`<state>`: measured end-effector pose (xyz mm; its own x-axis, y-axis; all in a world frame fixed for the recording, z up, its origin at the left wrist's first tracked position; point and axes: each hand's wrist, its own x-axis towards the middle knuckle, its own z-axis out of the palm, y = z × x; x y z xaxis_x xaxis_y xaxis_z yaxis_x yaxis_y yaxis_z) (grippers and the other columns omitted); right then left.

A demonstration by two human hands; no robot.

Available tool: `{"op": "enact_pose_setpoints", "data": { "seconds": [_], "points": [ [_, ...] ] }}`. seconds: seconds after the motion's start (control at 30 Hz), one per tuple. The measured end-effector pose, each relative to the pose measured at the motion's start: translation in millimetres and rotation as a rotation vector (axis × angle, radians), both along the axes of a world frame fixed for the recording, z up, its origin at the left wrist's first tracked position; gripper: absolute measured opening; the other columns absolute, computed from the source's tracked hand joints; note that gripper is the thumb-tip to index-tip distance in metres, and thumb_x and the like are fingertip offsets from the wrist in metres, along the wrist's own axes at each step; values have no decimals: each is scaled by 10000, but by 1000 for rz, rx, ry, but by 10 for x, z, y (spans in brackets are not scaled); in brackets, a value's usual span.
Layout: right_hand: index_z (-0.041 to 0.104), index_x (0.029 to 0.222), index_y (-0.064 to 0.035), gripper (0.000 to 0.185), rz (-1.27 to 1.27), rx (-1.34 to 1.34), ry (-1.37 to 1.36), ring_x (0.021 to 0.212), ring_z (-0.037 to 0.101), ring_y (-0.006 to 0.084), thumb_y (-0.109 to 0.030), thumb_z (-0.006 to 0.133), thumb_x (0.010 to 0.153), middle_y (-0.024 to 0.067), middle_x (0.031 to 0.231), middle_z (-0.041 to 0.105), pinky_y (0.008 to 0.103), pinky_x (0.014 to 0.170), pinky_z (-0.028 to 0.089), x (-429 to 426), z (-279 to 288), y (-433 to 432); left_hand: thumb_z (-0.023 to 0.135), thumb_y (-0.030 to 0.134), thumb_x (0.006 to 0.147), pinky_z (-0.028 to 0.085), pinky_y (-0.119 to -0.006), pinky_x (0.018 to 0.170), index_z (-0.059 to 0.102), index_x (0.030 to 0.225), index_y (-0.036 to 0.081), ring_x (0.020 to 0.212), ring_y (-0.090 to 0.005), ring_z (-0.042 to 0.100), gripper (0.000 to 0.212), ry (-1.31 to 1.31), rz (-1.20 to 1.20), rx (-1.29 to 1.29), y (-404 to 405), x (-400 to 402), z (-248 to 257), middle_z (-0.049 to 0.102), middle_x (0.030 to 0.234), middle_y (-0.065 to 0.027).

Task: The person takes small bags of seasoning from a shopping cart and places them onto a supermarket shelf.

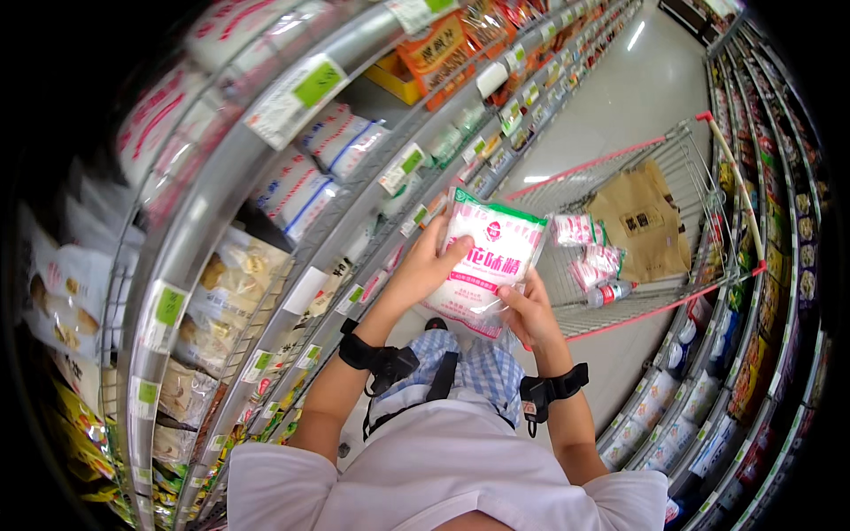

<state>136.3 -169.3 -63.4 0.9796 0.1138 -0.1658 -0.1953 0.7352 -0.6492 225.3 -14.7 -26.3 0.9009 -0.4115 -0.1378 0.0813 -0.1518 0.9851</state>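
Observation:
Between my two hands is a plastic bag of white MSG seasoning (pixel 493 259), with a green top edge and pink printing. My left hand (pixel 428 259) grips its left side, thumb across the front. My right hand (pixel 534 308) pinches the lower right edge between thumb and fingers. The bag is tilted, its printed face towards me. Just beyond it stands a wire shopping cart (pixel 637 325) with red rim trim. Inside the cart lie a brown paper bag (pixel 641 222), several small pink-and-white packets (pixel 572 230) and a clear bottle with a red label (pixel 611 293).
Close on my left, tiered metal shelves (pixel 219 192) hold bagged dry goods, including white bags with blue-and-red print (pixel 297 192) and orange packets (pixel 438 53). More stocked shelves (pixel 724 398) curve along the right. A pale tiled aisle floor (pixel 614 86) runs ahead past the cart.

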Motion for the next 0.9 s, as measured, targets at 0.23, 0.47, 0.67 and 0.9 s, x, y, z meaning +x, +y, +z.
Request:
{"op": "enact_pose_setpoints", "data": {
  "seconds": [0.23, 0.47, 0.67, 0.9],
  "points": [
    [282, 1202, -86, 550, 2, 155, -230, 1092, 403, 233, -141, 598, 756, 94, 1201, 388, 406, 905, 344, 249, 464, 516, 622, 301, 710, 454, -338, 516, 466, 1061, 25, 615, -328, 575, 474, -724, 212, 203, 471, -217, 804, 568, 732, -190],
    [321, 1168, -60, 495, -25, -93, -530, 1017, 471, 214, -221, 576, 776, 87, 1131, 449, 374, 860, 397, 637, 1348, 791, 635, 250, 702, 468, -381, 602, 409, 1122, 25, 699, -356, 574, 528, -906, 231, 243, 885, -537, 1623, 578, 779, -201],
    [253, 1210, -43, 526, 173, -219, -619, 1002, 482, 206, -71, 542, 772, 111, 1113, 456, 352, 820, 428, 878, 2346, 1104, 573, 215, 743, 436, -416, 619, 287, 1177, 7, 759, -406, 537, 559, -1069, 494, 158, 1218, -427, 2066, 545, 818, -261],
    [232, 1213, 50, 598, 309, -475, -713, 868, 554, 205, -7, 555, 714, 155, 1007, 512, 318, 732, 469, 1379, 3042, 1422, 517, 366, 768, 441, -412, 615, 327, 1158, -37, 707, -402, 555, 593, -928, 674, 522, 1524, -233, 2633, 554, 732, -263]
  ]
}}
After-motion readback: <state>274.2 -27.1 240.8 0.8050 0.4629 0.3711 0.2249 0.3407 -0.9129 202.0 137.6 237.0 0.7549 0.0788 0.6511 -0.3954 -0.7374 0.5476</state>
